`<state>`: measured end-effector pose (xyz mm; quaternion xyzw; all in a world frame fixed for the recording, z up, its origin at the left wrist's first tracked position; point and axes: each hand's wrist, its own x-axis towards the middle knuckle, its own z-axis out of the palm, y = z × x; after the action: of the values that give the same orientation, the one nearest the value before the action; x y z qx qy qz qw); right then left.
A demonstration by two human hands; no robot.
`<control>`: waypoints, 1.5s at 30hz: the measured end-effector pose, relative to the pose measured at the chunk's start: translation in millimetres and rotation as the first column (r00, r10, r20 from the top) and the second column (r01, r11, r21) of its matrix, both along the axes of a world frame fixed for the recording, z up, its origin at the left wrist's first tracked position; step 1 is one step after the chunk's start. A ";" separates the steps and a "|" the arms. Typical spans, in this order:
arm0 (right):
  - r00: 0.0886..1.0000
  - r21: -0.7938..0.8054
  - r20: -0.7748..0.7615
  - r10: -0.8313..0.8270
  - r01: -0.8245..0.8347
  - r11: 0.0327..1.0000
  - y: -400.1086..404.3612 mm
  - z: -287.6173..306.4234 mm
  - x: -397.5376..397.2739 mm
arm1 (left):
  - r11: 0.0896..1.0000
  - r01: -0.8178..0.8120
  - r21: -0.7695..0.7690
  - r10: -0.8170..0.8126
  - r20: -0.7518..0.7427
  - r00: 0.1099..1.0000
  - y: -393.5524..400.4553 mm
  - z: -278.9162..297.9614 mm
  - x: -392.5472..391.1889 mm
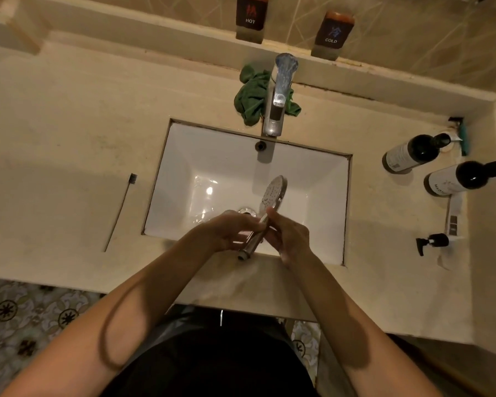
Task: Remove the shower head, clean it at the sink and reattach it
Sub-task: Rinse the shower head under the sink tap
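Shower head point(273, 196) is being held over the white sink point(184, 173), w/ handle angled down toward the front rim and the round spray face tilted up, nozzle side facing left. Handle is being gripped by both hands: left hand point(235, 229) is being wrapped around the lower handle from the left, fingers curled and pressed together; right hand point(291, 234) is being closed on the upper handle from the right, thumb and fingertips pinching it just below the head. Threaded end of the handle is sticking out below the hands, past the basin's front edge. Basin is looking wet, w/ glare near the drain point(245, 211); no standing water can be made out. No stream is being seen from the faucet point(278, 98). Green cloth point(252, 96) is being left bunched behind and around the faucet base. On the counter point(69, 138): thin dark brush point(121, 212) lying left of the sink, apart from it. Right side: two dark pump bottles point(413, 151) w/ pale labels, a third small pump point(433, 242) nearer the front; contents can't be told. HOT sign point(251, 15) and COLD sign point(332, 32) are being seen on the ledge behind.
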<state>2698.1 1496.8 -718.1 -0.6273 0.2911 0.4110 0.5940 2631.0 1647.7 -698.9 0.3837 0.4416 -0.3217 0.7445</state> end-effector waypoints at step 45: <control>0.767 0.344 0.210 -0.607 0.523 0.780 -116.8 60.1 -147.1 | 0.832 0.487 0.267 -0.555 0.408 0.725 -101.6 48.7 -62.5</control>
<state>2551.0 1380.0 -658.0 -0.4802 0.3131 0.1426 0.8068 2568.6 1546.1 -650.3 0.6101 0.1436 -0.3832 0.6785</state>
